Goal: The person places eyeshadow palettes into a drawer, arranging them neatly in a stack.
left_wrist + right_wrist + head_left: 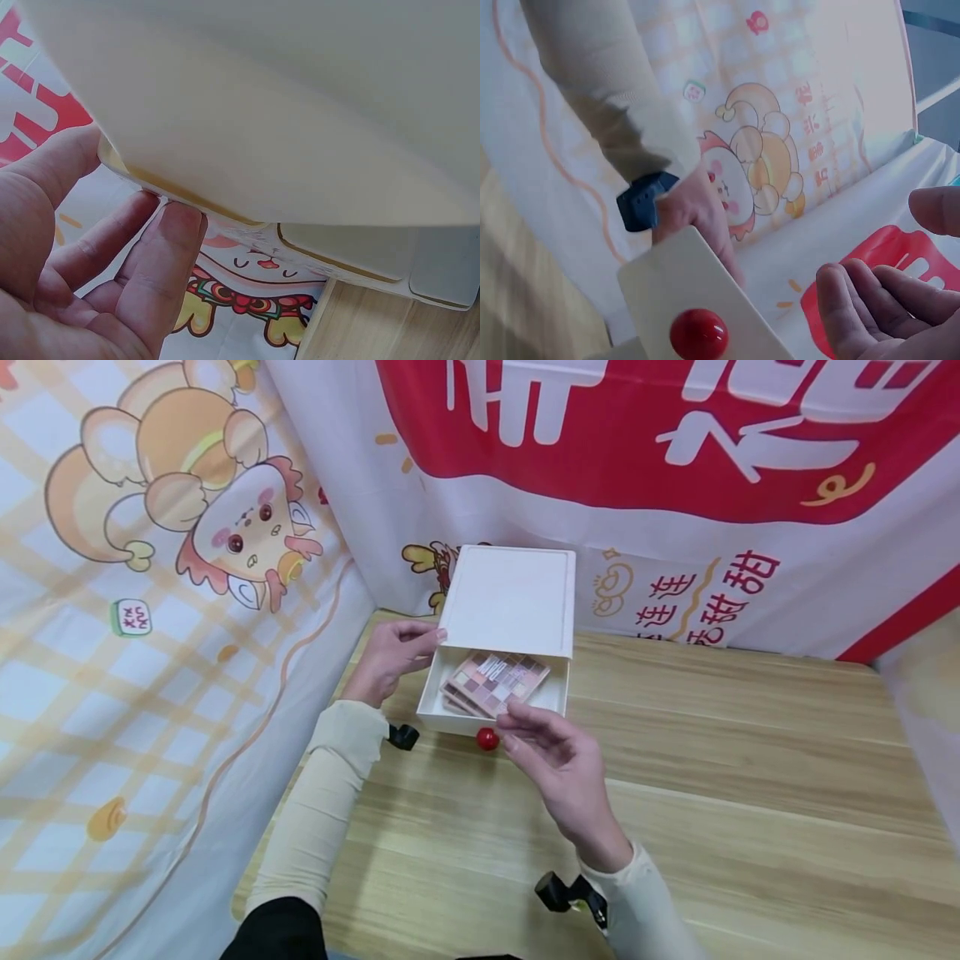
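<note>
A white drawer box (pixel 516 597) stands near the back wall with its drawer (pixel 553 693) pulled out toward me. Inside the drawer lie eyeshadow palettes (pixel 498 681), stacked askew, the upper one showing a grid of pink and brown squares. A round red knob (pixel 487 739) sits on the drawer's front. My left hand (pixel 393 660) holds the box's left edge, thumb and fingertips against it in the left wrist view. My right hand (pixel 558 768) hovers by the drawer's front right, fingers loosely bent and holding nothing; in the right wrist view it is apart from the red knob.
The box stands on a wood-grain table (pixel 712 760), which extends to the right. Printed cloth with a cartoon animal (pixel 225 510) hangs on the left, and a red and white banner (pixel 637 435) hangs behind. Black devices are strapped to both wrists.
</note>
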A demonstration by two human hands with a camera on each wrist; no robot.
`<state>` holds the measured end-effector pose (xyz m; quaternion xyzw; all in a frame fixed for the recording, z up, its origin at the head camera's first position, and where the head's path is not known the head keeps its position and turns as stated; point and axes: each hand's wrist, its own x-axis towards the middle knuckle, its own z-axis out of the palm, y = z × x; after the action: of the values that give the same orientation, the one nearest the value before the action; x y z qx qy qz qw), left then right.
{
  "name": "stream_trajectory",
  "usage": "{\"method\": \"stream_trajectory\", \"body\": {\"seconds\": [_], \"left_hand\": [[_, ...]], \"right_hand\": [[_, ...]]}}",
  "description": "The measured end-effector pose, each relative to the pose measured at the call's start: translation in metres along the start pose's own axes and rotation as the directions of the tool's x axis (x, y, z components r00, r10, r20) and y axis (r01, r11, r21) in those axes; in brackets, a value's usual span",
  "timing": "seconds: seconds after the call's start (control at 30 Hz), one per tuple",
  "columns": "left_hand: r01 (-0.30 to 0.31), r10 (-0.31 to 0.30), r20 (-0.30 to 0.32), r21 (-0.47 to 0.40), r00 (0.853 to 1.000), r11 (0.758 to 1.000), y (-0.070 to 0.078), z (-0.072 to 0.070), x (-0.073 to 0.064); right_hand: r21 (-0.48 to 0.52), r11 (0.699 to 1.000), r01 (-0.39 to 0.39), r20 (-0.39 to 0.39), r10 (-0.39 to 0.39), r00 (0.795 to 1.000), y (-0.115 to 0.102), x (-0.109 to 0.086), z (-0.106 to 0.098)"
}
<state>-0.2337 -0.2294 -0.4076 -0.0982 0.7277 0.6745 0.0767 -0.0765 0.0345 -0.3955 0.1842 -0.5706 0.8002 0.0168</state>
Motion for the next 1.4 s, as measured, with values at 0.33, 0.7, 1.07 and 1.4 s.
{"method": "stream_trajectory", "body": {"seconds": [0.33, 0.7, 1.07, 1.4], "left_hand": [[-0.002, 0.002, 0.012, -0.007, 1.0, 1.0, 0.0, -0.001, 0.0], [-0.005, 0.005, 0.016, 0.016, 1.0, 1.0, 0.003, 0.0, -0.002], [-0.005, 0.005, 0.016, -0.004, 1.0, 1.0, 0.001, 0.0, -0.002], [0.006, -0.006, 0.012, 0.001, 1.0, 1.0, 0.002, 0.001, -0.002]], "right_hand": [[0.193, 0.961, -0.198, 0.065, 0.189, 0.98, 0.019, -0.015, -0.001], [0.283, 0.853, -0.438, -0.03, 0.464, 0.885, 0.054, -0.024, 0.008], [0.267, 0.796, -0.543, -0.102, 0.584, 0.805, 0.072, -0.018, 0.01], [0.307, 0.782, -0.543, -0.147, 0.603, 0.784, 0.076, -0.014, 0.015]]}}
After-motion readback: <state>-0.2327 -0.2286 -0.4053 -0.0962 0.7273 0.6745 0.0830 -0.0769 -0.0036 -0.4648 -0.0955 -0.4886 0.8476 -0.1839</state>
